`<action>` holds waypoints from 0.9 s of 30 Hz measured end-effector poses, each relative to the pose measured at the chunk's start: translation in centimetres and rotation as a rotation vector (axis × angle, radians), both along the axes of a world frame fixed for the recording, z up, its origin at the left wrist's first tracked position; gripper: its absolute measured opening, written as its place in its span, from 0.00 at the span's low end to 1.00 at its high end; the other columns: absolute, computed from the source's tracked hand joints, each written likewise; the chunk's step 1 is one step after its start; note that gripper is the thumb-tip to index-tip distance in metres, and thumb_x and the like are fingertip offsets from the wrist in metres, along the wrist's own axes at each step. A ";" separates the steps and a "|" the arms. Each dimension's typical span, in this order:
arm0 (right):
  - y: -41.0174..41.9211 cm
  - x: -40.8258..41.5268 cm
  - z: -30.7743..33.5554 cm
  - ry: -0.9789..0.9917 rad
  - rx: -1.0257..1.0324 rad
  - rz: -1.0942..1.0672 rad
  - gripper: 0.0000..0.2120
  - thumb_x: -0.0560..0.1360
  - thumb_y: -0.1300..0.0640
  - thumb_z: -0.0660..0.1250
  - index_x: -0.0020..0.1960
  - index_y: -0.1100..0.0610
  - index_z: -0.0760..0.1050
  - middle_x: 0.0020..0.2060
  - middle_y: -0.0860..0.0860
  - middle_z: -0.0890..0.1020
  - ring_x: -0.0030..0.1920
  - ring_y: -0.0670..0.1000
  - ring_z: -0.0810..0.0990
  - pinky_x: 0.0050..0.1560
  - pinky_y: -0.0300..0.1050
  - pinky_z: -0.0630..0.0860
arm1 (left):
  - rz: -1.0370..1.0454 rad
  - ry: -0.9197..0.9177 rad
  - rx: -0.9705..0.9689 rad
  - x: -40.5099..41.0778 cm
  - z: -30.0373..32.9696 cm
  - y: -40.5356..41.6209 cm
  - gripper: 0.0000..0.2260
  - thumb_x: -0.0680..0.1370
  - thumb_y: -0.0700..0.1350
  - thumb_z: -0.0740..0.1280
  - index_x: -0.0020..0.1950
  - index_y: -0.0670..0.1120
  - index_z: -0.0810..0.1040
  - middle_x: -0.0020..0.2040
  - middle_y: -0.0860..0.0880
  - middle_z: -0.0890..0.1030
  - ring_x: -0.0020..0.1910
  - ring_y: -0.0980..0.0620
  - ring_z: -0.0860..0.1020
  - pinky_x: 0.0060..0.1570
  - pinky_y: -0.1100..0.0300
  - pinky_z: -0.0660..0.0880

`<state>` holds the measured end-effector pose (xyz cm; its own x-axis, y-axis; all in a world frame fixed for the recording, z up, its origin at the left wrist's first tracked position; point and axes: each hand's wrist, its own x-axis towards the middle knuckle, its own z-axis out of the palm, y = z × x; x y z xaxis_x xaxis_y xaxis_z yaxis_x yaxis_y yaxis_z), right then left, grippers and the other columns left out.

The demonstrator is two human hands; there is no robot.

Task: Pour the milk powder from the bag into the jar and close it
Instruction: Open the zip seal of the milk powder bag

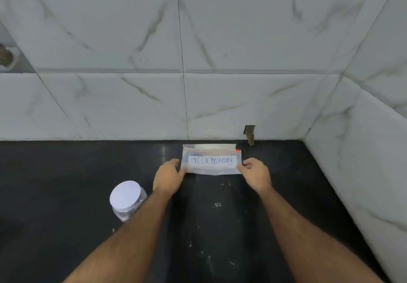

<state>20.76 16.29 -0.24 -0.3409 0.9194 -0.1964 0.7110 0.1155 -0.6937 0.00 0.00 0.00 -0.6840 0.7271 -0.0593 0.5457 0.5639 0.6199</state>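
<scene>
A clear zip bag [211,160] with a white label reading "MILK POWDER" lies on the black counter close to the back wall. My left hand [168,173] pinches the bag's lower left corner and my right hand [256,173] pinches its lower right corner. The bag's zip strip with a red slider is on its far edge. A clear plastic jar [127,201] with a white lid on top stands to the left, beside my left forearm, which hides part of it.
The black counter [220,227] carries scattered white specks in front of me. Marble-look tiled walls rise at the back and on the right, meeting in a corner at the far right. A small chipped hole [250,134] shows in the back wall behind the bag.
</scene>
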 end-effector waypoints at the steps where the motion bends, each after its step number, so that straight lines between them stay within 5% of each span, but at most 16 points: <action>1: 0.9 -0.3 -0.1 0.008 -0.006 -0.025 0.17 0.78 0.50 0.70 0.63 0.57 0.78 0.58 0.54 0.83 0.54 0.52 0.81 0.52 0.43 0.73 | 0.032 -0.023 -0.001 -0.3 0.0 0.6 0.21 0.79 0.51 0.67 0.70 0.43 0.74 0.63 0.45 0.81 0.60 0.47 0.79 0.60 0.53 0.75; 11: 7.2 -4.2 -1.7 -0.091 -0.040 -0.087 0.17 0.78 0.51 0.69 0.65 0.55 0.78 0.61 0.54 0.82 0.59 0.55 0.80 0.51 0.46 0.74 | 0.172 -0.063 -0.050 -4.2 -2.0 6.5 0.16 0.79 0.50 0.67 0.65 0.44 0.78 0.58 0.47 0.83 0.55 0.47 0.81 0.52 0.58 0.74; 15: 7.9 -4.7 -2.8 -0.102 -0.085 -0.119 0.03 0.76 0.53 0.70 0.44 0.50 0.78 0.49 0.53 0.84 0.49 0.55 0.84 0.51 0.55 0.83 | 0.241 -0.093 -0.094 -4.5 -3.2 7.5 0.15 0.79 0.50 0.66 0.64 0.46 0.79 0.59 0.47 0.83 0.56 0.46 0.80 0.51 0.56 0.75; 16: 8.1 -4.8 -3.0 -0.108 -0.106 -0.118 0.07 0.76 0.54 0.70 0.40 0.50 0.76 0.46 0.52 0.84 0.47 0.54 0.84 0.51 0.56 0.83 | 0.260 -0.109 -0.103 -4.5 -3.4 7.6 0.15 0.79 0.49 0.66 0.63 0.46 0.80 0.58 0.46 0.83 0.56 0.45 0.80 0.48 0.57 0.74; 27: 7.5 -4.4 -3.1 0.044 -0.265 -0.245 0.07 0.74 0.59 0.73 0.38 0.54 0.79 0.45 0.54 0.85 0.47 0.54 0.84 0.51 0.53 0.83 | 0.337 -0.238 -0.029 -3.4 -3.2 7.4 0.09 0.78 0.46 0.68 0.55 0.47 0.84 0.52 0.48 0.85 0.50 0.47 0.81 0.44 0.57 0.74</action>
<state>16.37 23.79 -3.38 -0.1306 0.8937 -0.4292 0.6642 -0.2425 -0.7071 -3.37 7.36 -3.18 -0.8483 0.4604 -0.2616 0.1708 0.7055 0.6878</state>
